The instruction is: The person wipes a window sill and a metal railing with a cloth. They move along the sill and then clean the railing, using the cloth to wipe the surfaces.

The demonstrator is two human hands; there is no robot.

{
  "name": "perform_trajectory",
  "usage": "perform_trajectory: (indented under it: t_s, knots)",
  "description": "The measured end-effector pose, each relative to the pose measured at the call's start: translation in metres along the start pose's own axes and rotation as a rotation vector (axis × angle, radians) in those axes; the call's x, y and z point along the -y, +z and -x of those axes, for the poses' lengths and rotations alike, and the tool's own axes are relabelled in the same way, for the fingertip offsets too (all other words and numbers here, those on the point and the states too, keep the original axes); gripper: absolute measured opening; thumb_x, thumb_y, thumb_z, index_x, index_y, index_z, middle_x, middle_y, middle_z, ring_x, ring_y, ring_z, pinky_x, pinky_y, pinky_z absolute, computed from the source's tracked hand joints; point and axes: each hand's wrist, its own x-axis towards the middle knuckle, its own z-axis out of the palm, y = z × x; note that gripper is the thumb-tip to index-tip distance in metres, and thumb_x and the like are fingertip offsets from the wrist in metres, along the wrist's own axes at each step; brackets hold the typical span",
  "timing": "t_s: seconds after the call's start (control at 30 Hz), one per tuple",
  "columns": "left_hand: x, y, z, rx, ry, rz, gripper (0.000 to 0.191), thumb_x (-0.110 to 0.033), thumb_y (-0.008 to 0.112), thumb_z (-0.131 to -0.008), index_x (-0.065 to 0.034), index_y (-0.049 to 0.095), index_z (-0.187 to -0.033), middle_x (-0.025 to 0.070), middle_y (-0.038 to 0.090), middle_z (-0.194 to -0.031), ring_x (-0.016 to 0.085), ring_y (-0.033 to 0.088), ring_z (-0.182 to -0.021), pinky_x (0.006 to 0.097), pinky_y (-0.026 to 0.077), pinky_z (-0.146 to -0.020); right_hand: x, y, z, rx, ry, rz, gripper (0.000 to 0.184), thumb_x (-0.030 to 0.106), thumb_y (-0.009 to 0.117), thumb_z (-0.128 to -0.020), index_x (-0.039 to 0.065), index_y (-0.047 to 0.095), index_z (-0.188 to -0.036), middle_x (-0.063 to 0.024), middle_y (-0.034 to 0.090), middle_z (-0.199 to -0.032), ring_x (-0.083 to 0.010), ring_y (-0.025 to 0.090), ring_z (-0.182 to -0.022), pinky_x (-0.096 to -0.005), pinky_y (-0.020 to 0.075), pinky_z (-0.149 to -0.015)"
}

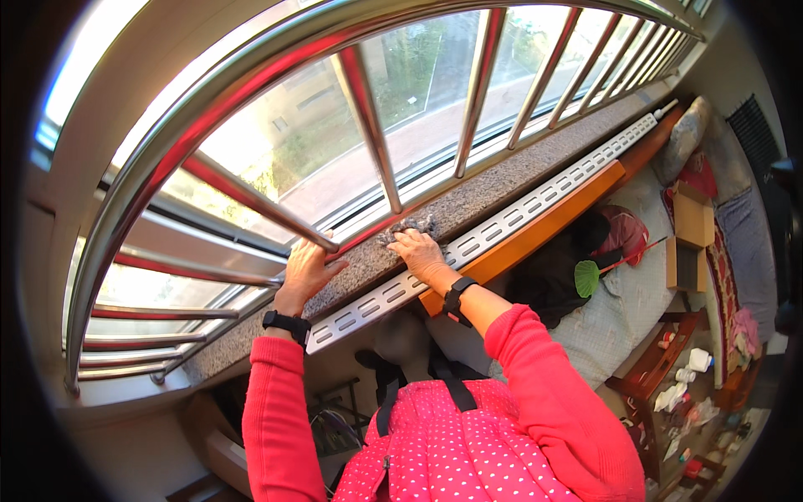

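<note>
My right hand presses a crumpled grey cloth against the speckled stone window sill. The fingers lie over the cloth, so part of it is hidden. To the left, my left hand reaches between the metal window bars, its fingertips behind the lower end of one bar. Whether those fingers close around the bar is hard to see. Beneath both wrists runs a white slotted metal cover along the sill's inner edge.
An orange wooden board borders the slotted cover. On the right are a bed, a green fly swatter, an open cardboard box and a cluttered wooden table. Window glass stands behind the bars.
</note>
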Motion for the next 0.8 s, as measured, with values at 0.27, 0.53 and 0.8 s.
perform_trajectory:
  t_s: [0.27, 0.53, 0.8]
  knots:
    - [0.003, -0.003, -0.015, 0.272, -0.177, -0.049, 0.043, -0.048, 0.073, -0.08, -0.0104, 0.054, -0.088, 0.0117, 0.063, -0.072, 0.035, 0.064, -0.074, 0.0442, 0.05, -0.066, -0.134, -0.051, -0.008, 0.056, 0.455, 0.198, 0.034, 0.007, 0.059, -0.086, 0.02, 0.068, -0.116, -0.005, 0.06, -0.132, -0.0237, 0.051, -0.124, -0.0394, 0.0448, -0.098]
    - [0.006, 0.01, -0.013, 0.183, -0.172, -0.115, 0.044, -0.05, 0.073, -0.079, -0.0106, 0.054, -0.089, 0.0101, 0.063, -0.068, 0.034, 0.064, -0.069, 0.0432, 0.05, -0.061, -0.082, -0.03, -0.022, -0.02, 0.36, 0.013, 0.025, 0.008, 0.054, -0.088, 0.013, 0.066, -0.109, -0.007, 0.06, -0.11, -0.0279, 0.055, -0.102, -0.037, 0.0481, -0.088]
    - [0.004, 0.015, -0.009, 0.102, -0.188, -0.155, 0.049, -0.05, 0.074, -0.077, -0.013, 0.058, -0.105, 0.0097, 0.067, -0.075, 0.036, 0.066, -0.075, 0.0449, 0.052, -0.064, -0.11, -0.034, -0.005, -0.158, 0.128, 0.172, 0.022, 0.011, 0.064, -0.085, 0.024, 0.072, -0.1, 0.0021, 0.064, -0.11, -0.021, 0.058, -0.097, -0.0344, 0.0534, -0.083]
